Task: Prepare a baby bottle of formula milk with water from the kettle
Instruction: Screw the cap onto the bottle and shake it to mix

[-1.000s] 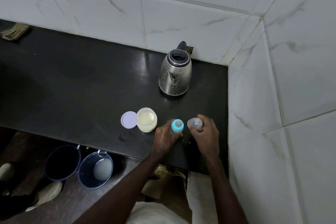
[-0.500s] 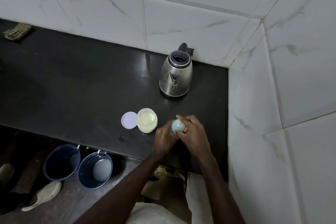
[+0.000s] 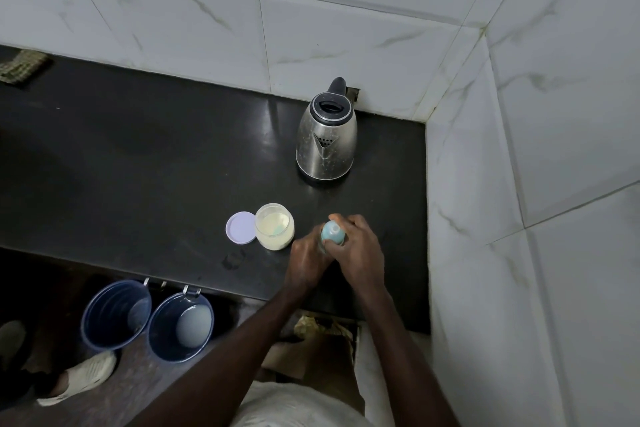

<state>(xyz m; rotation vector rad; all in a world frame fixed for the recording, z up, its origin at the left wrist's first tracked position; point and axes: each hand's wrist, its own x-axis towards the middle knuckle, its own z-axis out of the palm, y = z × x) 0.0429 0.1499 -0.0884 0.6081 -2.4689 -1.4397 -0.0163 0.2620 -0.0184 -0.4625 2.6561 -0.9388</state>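
Bottle body (image 3: pixel 322 245) hidden behind hands.

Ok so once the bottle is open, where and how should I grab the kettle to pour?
Grip the kettle by its black handle, which sticks up at the back toward the wall. The spout faces you, so reach over from above and behind, probably with the right hand, once it lets go of the baby bottle.

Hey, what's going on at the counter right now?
A person is working on a baby bottle with a blue top at the front of the black counter. The left hand grips its body and the right hand wraps around the top. Beside them an open jar of pale powder stands with its lilac lid lying next to it. The steel kettle stands untouched behind.
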